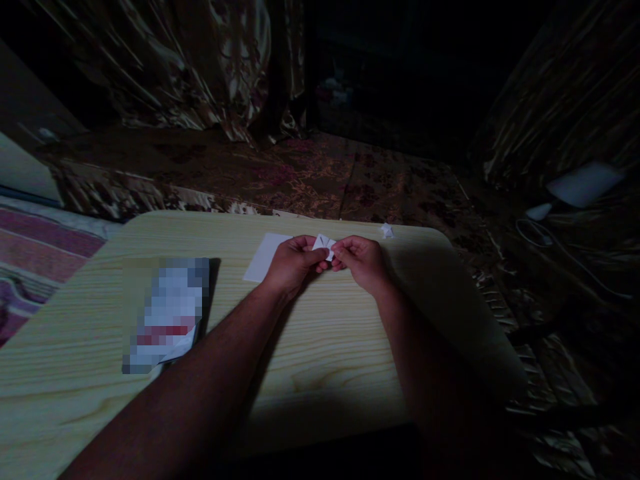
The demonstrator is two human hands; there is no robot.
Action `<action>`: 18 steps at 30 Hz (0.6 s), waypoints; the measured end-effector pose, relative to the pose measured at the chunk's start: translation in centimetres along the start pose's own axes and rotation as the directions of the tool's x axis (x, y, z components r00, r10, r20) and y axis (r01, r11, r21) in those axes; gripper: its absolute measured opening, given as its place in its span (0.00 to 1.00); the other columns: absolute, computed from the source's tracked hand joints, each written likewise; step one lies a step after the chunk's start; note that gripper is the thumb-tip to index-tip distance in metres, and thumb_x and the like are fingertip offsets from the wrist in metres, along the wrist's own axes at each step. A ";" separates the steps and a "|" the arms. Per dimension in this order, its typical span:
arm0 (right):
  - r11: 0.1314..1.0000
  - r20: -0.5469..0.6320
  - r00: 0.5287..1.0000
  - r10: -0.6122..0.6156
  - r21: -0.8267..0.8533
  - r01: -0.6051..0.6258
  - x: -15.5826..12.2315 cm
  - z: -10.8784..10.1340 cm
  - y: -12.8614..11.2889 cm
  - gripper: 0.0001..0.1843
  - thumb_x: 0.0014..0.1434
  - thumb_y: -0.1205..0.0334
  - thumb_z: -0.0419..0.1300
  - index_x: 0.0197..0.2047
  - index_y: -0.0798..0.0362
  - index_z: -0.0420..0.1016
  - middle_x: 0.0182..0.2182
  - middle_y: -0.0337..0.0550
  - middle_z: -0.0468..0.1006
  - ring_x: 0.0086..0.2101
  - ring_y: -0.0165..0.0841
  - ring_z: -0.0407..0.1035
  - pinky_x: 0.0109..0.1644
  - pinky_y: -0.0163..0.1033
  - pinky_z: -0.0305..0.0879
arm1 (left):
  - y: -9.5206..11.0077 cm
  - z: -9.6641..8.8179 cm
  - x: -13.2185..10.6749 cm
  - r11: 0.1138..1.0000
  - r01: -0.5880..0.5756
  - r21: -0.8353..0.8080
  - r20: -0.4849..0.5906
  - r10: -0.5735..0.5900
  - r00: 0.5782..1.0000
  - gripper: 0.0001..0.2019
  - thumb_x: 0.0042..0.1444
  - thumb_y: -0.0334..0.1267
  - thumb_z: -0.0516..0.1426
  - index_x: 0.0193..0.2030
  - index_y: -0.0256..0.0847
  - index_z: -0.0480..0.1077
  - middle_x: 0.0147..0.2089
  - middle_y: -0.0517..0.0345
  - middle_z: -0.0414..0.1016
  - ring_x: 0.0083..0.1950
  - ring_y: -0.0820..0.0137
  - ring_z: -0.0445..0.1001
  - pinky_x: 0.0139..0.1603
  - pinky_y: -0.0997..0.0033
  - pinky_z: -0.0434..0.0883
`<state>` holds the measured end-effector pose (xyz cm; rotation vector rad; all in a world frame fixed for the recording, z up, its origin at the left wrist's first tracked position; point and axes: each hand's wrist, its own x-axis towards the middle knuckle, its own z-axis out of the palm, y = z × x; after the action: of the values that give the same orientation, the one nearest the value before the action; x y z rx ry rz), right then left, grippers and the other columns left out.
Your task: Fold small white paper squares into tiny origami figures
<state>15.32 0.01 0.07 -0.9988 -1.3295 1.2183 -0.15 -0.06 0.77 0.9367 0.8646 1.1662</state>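
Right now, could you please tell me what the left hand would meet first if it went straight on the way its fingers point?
Past the folded paper it holds, the left hand would probably meet the right hand first, though exact depth is unclear.

Left forearm and right forearm stretch forward, angling in, so the left hand and right hand pretty much meet, pinching, fingers curled.

A pixelated item lies left on the table. Striped cloth shows farther left. At far left hangs a curtain.
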 end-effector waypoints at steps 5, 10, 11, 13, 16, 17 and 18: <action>1.000 0.004 1.000 0.002 -0.004 -0.002 0.0 0.0 0.0 0.15 0.50 0.51 0.65 0.33 0.55 0.73 0.21 0.38 0.76 0.22 0.28 0.71 0.27 0.35 0.72 | -0.2 0.0 0.1 0.999 -0.035 0.008 0.007 0.035 0.999 0.14 0.41 0.34 0.66 0.34 0.33 0.71 0.26 0.56 0.75 0.23 0.76 0.70 0.24 0.77 0.66; 1.000 0.012 1.000 -0.008 0.002 0.008 -0.2 0.1 -0.3 0.15 0.49 0.52 0.65 0.34 0.56 0.74 0.23 0.39 0.76 0.23 0.28 0.72 0.29 0.36 0.73 | 0.0 0.0 0.0 1.000 -0.016 0.010 0.011 0.016 1.000 0.13 0.42 0.35 0.66 0.34 0.33 0.71 0.26 0.55 0.75 0.23 0.76 0.70 0.24 0.78 0.66; 1.000 0.016 1.000 -0.011 0.010 0.011 -0.2 0.1 -0.4 0.16 0.49 0.52 0.66 0.34 0.56 0.74 0.23 0.39 0.76 0.24 0.28 0.72 0.29 0.36 0.73 | 0.1 0.0 -0.1 1.000 -0.007 0.000 0.019 0.007 1.000 0.12 0.42 0.35 0.65 0.34 0.33 0.71 0.26 0.55 0.75 0.23 0.76 0.70 0.24 0.78 0.66; 1.000 0.020 1.000 -0.014 0.018 0.014 -0.2 0.1 -0.5 0.16 0.48 0.53 0.67 0.35 0.56 0.74 0.24 0.39 0.77 0.24 0.28 0.72 0.30 0.36 0.73 | 0.3 -0.1 -0.1 1.000 0.008 -0.026 0.045 -0.007 0.999 0.12 0.43 0.35 0.65 0.34 0.32 0.71 0.26 0.54 0.75 0.24 0.76 0.70 0.25 0.78 0.65; 1.000 0.000 1.000 -0.015 0.019 0.015 -0.2 0.0 -0.5 0.16 0.48 0.53 0.66 0.35 0.55 0.74 0.24 0.38 0.76 0.24 0.28 0.72 0.30 0.35 0.73 | 0.4 -0.1 -0.1 0.999 0.015 -0.044 0.075 -0.011 0.997 0.13 0.43 0.35 0.65 0.36 0.32 0.72 0.26 0.54 0.74 0.25 0.76 0.70 0.26 0.78 0.66; 1.000 -0.011 1.000 -0.014 0.019 0.014 -0.2 0.0 -0.5 0.15 0.49 0.53 0.66 0.35 0.55 0.74 0.23 0.38 0.76 0.24 0.28 0.72 0.30 0.35 0.73 | 0.3 0.0 -0.1 0.999 0.004 -0.038 0.073 -0.001 0.997 0.13 0.43 0.35 0.65 0.36 0.32 0.72 0.26 0.54 0.75 0.25 0.76 0.71 0.26 0.77 0.66; 1.000 -0.020 1.000 -0.010 0.018 0.010 -0.2 0.1 -0.5 0.15 0.49 0.53 0.65 0.35 0.55 0.73 0.23 0.39 0.76 0.24 0.28 0.71 0.30 0.35 0.73 | 0.3 0.0 -0.1 1.000 -0.012 -0.028 0.063 0.014 0.998 0.14 0.42 0.34 0.66 0.36 0.32 0.72 0.27 0.54 0.75 0.25 0.75 0.71 0.26 0.77 0.66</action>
<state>15.33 -0.27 0.57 -0.9881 -1.3047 1.2076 -0.26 -0.14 1.02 0.9533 0.7906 1.1506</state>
